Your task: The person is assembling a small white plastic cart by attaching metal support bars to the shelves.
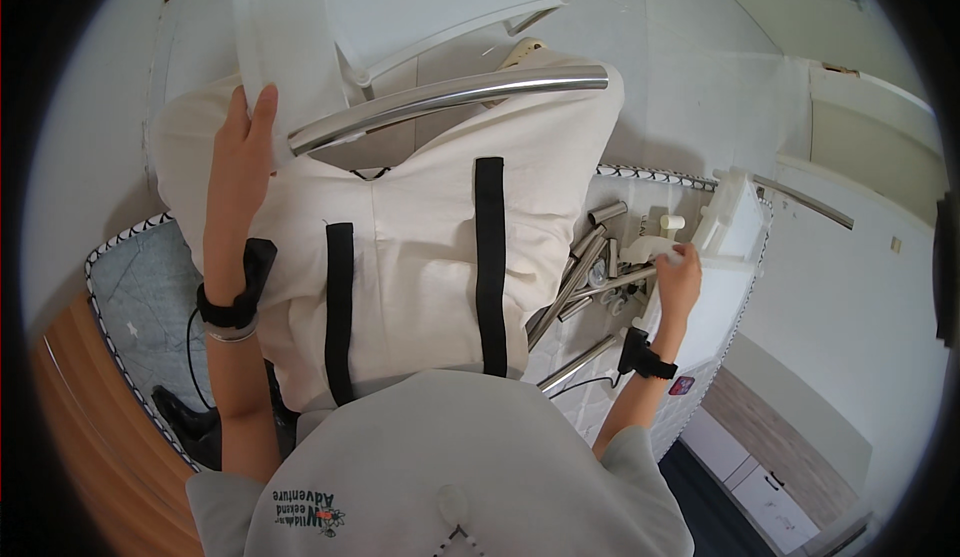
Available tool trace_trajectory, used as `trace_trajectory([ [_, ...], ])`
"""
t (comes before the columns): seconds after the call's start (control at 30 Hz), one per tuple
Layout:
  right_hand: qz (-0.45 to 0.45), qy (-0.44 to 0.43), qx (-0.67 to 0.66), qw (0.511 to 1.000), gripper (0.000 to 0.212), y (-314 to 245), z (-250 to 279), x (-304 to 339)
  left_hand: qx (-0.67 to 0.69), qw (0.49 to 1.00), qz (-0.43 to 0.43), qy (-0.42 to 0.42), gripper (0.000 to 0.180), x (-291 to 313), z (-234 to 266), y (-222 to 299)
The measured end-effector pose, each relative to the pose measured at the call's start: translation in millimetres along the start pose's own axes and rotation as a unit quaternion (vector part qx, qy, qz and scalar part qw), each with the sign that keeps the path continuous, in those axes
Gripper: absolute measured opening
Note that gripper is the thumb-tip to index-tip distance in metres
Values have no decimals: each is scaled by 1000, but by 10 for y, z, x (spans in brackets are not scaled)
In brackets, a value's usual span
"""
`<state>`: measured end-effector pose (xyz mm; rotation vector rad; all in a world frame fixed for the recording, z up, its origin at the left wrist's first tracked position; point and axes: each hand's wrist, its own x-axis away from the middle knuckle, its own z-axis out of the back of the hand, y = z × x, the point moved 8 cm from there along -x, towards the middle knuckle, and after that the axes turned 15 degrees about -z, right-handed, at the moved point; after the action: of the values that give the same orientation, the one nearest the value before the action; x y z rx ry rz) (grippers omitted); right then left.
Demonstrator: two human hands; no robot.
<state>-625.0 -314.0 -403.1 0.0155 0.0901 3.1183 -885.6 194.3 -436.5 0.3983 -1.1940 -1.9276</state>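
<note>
My left hand [243,147] is closed on the edge of a white plastic panel [290,47], which stands up beyond my left thigh. Across my lap lies a curved shiny metal tube [450,97], one end close to my left hand. Over to the right, my right hand [679,275] has its fingers bent together at a small white plastic piece [650,249]; its exact kind is unclear. Beneath and beside that hand are several short metal tubes [588,267] and a small cream cylinder [672,222], lying in a pile.
A white shelf-like frame [440,7] stands on the floor ahead. More white panels [715,277] rest on the quilted mat [690,357] at right, with a long metal tube [810,202] past its edge. A grey-blue cushion [140,287] lies at left, a wooden surface [100,427] beside it.
</note>
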Motion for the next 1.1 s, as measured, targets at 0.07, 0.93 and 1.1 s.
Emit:
trace_trajectory([
  [0.07, -42, 14, 27, 999, 23, 137, 113, -62, -2, 1000, -4, -1, 44, 6, -6, 39],
  [0.93, -127, -199, -151, 960, 34, -200, -923, 572, -9, 1000, -4, -25, 47, 10, -56, 56],
  [1.1, -79, -64, -315, 944, 24, -623, -28, 393, -1, 1000, 7, -21, 46, 19, -111, 99],
])
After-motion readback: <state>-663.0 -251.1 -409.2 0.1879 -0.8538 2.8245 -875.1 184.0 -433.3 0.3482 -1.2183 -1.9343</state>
